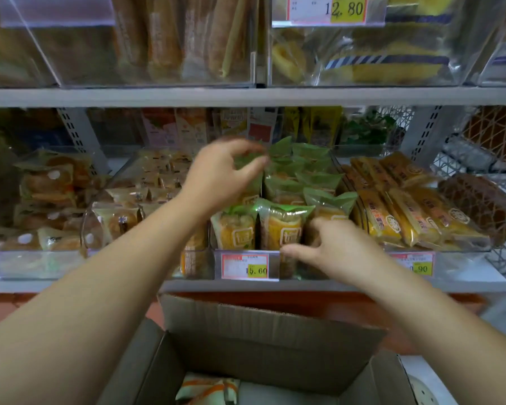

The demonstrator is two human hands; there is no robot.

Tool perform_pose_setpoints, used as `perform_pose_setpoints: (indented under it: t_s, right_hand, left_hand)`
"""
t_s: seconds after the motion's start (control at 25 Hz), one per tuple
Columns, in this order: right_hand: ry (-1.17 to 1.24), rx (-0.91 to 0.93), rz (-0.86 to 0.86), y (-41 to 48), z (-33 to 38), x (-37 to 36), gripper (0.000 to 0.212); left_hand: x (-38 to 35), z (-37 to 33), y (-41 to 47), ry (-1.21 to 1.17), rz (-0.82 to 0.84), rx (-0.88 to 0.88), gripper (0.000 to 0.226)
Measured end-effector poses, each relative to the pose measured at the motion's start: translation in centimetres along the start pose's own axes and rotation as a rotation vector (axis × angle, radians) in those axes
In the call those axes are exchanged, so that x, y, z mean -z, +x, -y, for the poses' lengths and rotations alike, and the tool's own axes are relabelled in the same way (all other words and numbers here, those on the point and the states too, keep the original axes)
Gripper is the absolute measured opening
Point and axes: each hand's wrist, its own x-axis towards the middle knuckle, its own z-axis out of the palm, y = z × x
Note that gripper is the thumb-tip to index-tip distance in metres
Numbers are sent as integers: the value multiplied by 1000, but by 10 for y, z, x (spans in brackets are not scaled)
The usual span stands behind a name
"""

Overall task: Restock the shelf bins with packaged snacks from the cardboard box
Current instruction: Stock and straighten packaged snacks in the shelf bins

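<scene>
Setting: shop shelving with rows of clear plastic bins, seen from close in front; a grey shelf edge (246,97) crosses above.
Snacks: green-topped snack packs (279,226) stand upright in rows, filling the middle bin (205,267) on the lower shelf.
Left hand (225,176): raised over the back rows, thumb and curled fingers closed on the crimped top of one green pack; motion blur softens the fingertips.
Right hand (333,252): at the bin's front right, fingers loosely spread and resting on the front packs, thumb stretched left, gripping nothing.
Box: cardboard box (260,346) sits open below the shelf, between the forearms; one orange-and-pale wrapped pack (208,390) lies inside.
Tag: price tag (244,266) is clipped on the bin's front.
Neighbours: pale bread packs (123,217) fill the bin to the left, long yellow packs (398,211) the one to the right.
</scene>
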Motion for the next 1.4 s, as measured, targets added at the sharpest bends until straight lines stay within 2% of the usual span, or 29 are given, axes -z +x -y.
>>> perform_pose_setpoints:
  t_s: [0.08,0.12,0.16,0.24,0.36,0.44,0.52,0.68,0.88,1.0,1.08,1.2,1.28,1.4]
  right_hand:
    - [13,39,-167,-21,-2,14,46]
    - [78,66,-165,-33,-4,19,38]
    - [136,91,-78,-42,-6,19,34]
    - [99,138,293,-58,-8,-5,28]
    - [-134,271,801,-68,-15,-89,20]
    - [-180,251,1037,-73,-23,-162,28]
    - [-181,171,1142,-75,-35,-223,35]
    - [-36,1,1136,-82,-60,-303,39]
    - [26,-165,1079,-117,-90,-354,52]
    - [-83,-40,1016,-143,-86,-369,61]
    - [-106,46,930,-156,-79,-375,50]
    - [-80,9,894,-154,-78,-373,48]
    - [-12,-8,855,-144,-68,-366,51]
    - [189,104,619,-118,-27,-363,58]
  left_hand:
    - [24,-11,-42,-41,-109,-133,23]
    - [31,-11,-71,-39,-98,-188,21]
    - [37,-10,-101,-18,-22,-221,21]
    - [34,4,-164,24,315,-171,25]
    - [4,39,-228,126,934,74,29]
    - [-26,67,-257,207,1230,265,41]
    - [-54,87,-276,264,1403,387,49]
    - [-89,109,-298,431,1592,409,55]
    - [-95,121,-317,404,1563,537,55]
    - [-95,124,-346,413,1495,587,55]
    - [-95,129,-362,472,1471,560,54]
    - [-97,130,-373,568,1463,487,49]
    - [-100,129,-375,644,1460,412,43]
    - [-101,133,-374,796,1485,251,38]
